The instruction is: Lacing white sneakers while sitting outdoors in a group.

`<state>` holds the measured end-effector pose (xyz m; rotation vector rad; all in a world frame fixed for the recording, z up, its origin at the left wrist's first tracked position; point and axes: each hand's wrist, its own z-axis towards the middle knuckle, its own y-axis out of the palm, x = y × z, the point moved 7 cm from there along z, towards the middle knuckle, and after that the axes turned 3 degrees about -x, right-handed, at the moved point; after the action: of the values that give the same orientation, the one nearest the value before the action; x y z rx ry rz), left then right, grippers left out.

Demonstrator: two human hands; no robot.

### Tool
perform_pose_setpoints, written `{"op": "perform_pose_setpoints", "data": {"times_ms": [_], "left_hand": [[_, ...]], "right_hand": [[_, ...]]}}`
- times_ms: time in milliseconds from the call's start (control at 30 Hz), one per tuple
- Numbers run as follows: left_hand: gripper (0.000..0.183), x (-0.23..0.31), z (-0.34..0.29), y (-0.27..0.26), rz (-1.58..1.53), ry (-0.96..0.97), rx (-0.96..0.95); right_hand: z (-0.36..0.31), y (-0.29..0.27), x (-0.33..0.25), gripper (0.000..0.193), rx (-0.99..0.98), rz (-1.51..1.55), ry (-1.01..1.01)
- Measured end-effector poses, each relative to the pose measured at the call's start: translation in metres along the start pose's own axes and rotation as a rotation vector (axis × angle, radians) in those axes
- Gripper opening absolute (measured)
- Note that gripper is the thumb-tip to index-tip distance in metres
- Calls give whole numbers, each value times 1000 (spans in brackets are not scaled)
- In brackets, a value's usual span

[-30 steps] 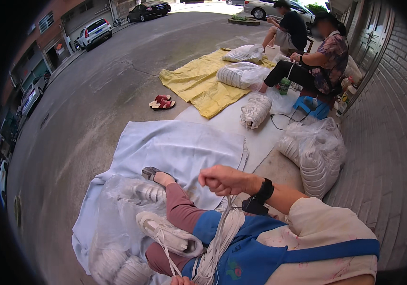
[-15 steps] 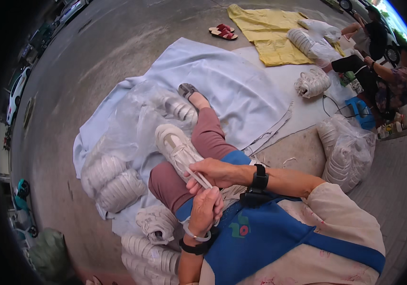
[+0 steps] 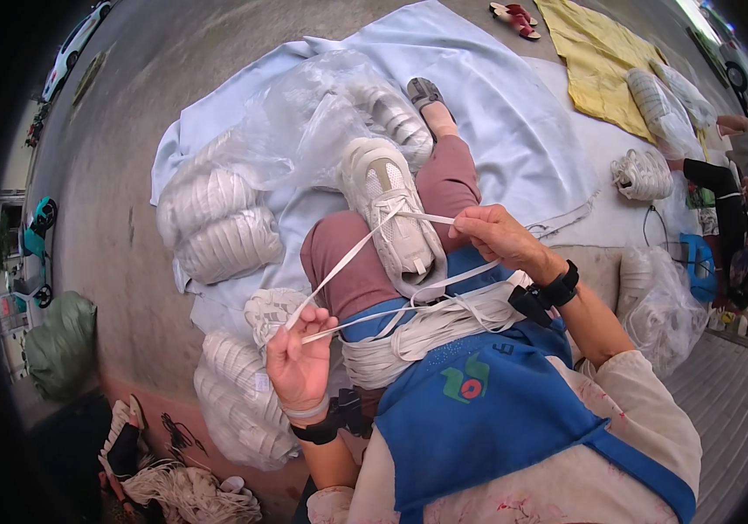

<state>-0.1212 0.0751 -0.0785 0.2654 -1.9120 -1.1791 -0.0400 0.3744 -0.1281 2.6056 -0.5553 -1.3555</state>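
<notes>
I saw my left hand (image 3: 301, 362) at seven o'clock and right hand (image 3: 498, 236) at two, each grip pinched shut on white tape (image 3: 352, 253), looped taut around my shoe (image 3: 391, 205) as an anchor, bundle (image 3: 430, 332) in my lap.

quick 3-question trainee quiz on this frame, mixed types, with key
1. True or false: the white tape is looped around the white shoe.
2. Which hand is nearer the shoe? A) left hand B) right hand
3. Fill in: the bundles under clear plastic lie on a pale ____ sheet.

Key: 1 true; 2 B; 3 blue.
</notes>
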Motion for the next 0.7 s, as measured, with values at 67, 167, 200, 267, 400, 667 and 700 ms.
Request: {"op": "perform_pose_setpoints", "data": {"times_ms": [67, 167, 200, 267, 400, 667, 700], "left_hand": [[40, 40, -15, -25, -124, 137, 30], [39, 104, -49, -50, -91, 357, 99], [40, 128, -66, -61, -94, 420, 80], [33, 172, -103, -90, -90, 600, 233], [25, 245, -172, -101, 34, 887, 449], [36, 285, -245, -150, 376, 995, 788], [34, 263, -205, -128, 566, 882, 726]], "right_hand": [[8, -22, 8, 20, 49, -71, 36], [16, -53, 8, 17, 134, -47, 30], [18, -58, 9, 17, 152, 15, 33], [16, -67, 3, 15, 203, -43, 48], [21, -81, 6, 17, 207, -123, 38], [29, -151, -11, 24, 568, -1185, -256], [28, -145, -13, 24, 566, -1195, -250]]}}
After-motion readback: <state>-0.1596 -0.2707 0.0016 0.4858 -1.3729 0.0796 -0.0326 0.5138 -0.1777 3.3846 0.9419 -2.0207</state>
